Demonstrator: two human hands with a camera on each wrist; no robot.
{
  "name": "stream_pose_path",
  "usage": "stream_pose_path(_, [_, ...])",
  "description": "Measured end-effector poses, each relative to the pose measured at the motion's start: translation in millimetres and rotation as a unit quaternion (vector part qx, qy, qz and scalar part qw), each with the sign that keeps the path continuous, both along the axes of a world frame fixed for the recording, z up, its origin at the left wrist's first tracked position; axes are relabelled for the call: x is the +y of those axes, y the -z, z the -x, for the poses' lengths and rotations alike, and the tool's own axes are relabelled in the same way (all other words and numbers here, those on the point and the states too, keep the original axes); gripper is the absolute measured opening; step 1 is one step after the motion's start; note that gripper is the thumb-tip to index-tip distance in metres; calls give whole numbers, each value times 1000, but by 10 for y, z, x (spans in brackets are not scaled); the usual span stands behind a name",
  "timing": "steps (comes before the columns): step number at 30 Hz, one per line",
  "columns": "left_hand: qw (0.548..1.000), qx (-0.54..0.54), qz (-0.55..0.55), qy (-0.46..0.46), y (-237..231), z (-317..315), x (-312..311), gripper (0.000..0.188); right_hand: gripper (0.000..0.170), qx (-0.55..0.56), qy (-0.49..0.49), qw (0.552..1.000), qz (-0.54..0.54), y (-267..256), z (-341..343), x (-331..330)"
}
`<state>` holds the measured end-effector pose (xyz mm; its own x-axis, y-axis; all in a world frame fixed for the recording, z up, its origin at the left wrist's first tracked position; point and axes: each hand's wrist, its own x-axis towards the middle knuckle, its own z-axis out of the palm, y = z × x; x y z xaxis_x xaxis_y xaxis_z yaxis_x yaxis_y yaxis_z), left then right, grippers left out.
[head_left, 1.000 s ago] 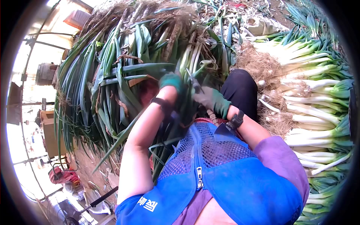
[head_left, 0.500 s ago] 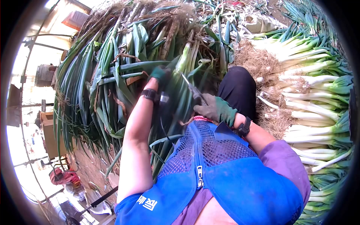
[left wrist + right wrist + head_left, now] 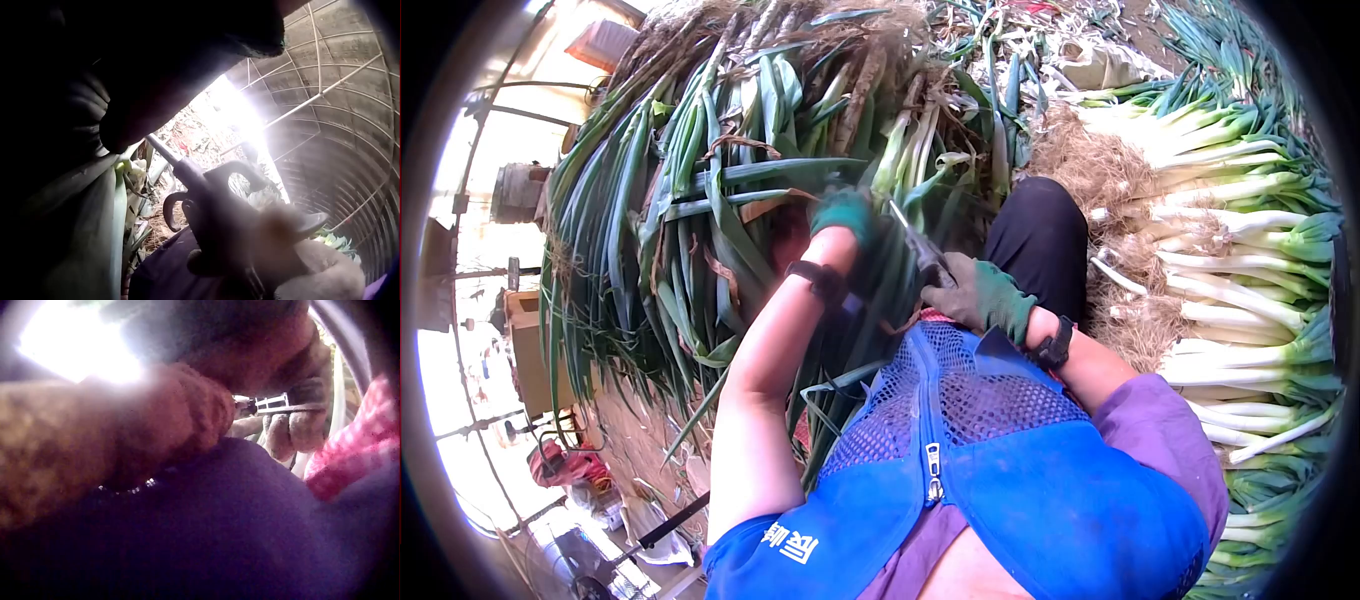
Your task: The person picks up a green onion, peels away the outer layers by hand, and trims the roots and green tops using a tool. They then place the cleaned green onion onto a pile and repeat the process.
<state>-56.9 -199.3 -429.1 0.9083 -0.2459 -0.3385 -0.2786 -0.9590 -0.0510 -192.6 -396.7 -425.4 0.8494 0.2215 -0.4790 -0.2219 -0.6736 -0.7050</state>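
In the head view, the green-gloved left hand [image 3: 842, 215], blurred, is against the upper part of the leek leaves [image 3: 890, 255] in front of the body. The left wrist view has this hand [image 3: 194, 62] as a dark shape over pale leek stalks [image 3: 117, 231]; its finger curl is hidden. Just to the right, the gloved right hand [image 3: 980, 295] grips a grey nozzle tool [image 3: 920, 248], its thin metal tip pointing up and left at the leeks. Seen from the right wrist, the gloved fingers [image 3: 281, 432] are curled round the dark handle.
A large heap of untrimmed leeks [image 3: 625, 200] lies to the left. Pale leeks with roots [image 3: 1230, 290] are stacked at the right, beyond the dark-clothed knee [image 3: 1040, 235]. Leaf scraps [image 3: 1040, 60] cover the ground behind. A cardboard box [image 3: 530, 350] stands at far left.
Over the last half second my left hand has moved slightly right across the leek, covering part of it. The right hand keeps its grip on the tool and has shifted a little.
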Motion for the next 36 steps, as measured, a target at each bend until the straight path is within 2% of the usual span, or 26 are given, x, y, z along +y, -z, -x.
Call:
stream_pose_path(2, [999,-22,24,13,22,-5,2,52,31,-10,23,1000,-12,47,0,-26])
stream_pose_path(4, [999,-12,42,-8,34,-49,-22,50,34,-114,-81,990,3,259,41,-64])
stream_pose_path(6, [996,36,54,-60,50,-129,-90,49,37,-151,-126,980,16,578,85,-90])
stream_pose_path(9, [991,48,95,-79,196,-215,-23,46,39,-98,-86,991,1,693,94,-75])
stream_pose_path(10, [989,35,101,-106,279,-264,-35,46,39,-71,-54,996,-24,349,85,-71])
stream_pose_path(12, [972,110,185,-97,379,-415,74,44,39,-40,-17,998,-46,69,94,-86])
stream_pose_path(13, [958,148,227,-91,458,-523,160,43,40,-37,-13,998,-44,34,106,-100])
stream_pose_path(15, [870,263,386,-161,338,-551,299,45,41,-37,0,998,-48,-66,141,-123])
stream_pose_path(16, [862,256,417,-131,143,-496,303,50,41,-44,8,998,-52,-139,154,-141])
stream_pose_path(18, [819,275,466,-194,-139,-398,282,58,45,-48,18,997,-60,-191,156,-147])
stream_pose_path(20, [815,282,470,-188,-186,-366,303,57,53,-43,24,997,-66,-205,130,-151])
stream_pose_path(21, [813,286,472,-186,-206,-374,322,56,53,-86,-4,994,-67,-86,120,-163])
stream_pose_path(22, [797,295,497,-176,194,-497,489,56,53,-128,-32,989,-67,140,121,-181])
stream_pose_path(23, [765,339,513,-190,157,-456,486,50,53,-128,-25,989,-71,149,85,-183])
stream_pose_path(24, [819,302,475,-112,310,-466,543,46,53,-128,-17,989,-75,158,47,-185])
stream_pose_path(26, [856,278,429,-76,335,-379,497,36,54,-44,69,993,-90,-139,-175,-176])
stream_pose_path(27, [885,260,353,-160,-193,-109,199,39,54,-34,89,993,-71,-42,-323,-185])
stream_pose_path(30, [917,168,338,-130,166,-103,286,43,55,-17,107,991,-74,115,-698,-213])
stream_pose_path(33, [903,180,355,-161,499,-281,472,40,53,-31,80,993,-84,173,-786,-163])
stream_pose_path(36, [865,230,421,-149,597,-408,594,31,50,-16,16,997,-76,-260,-407,-81])
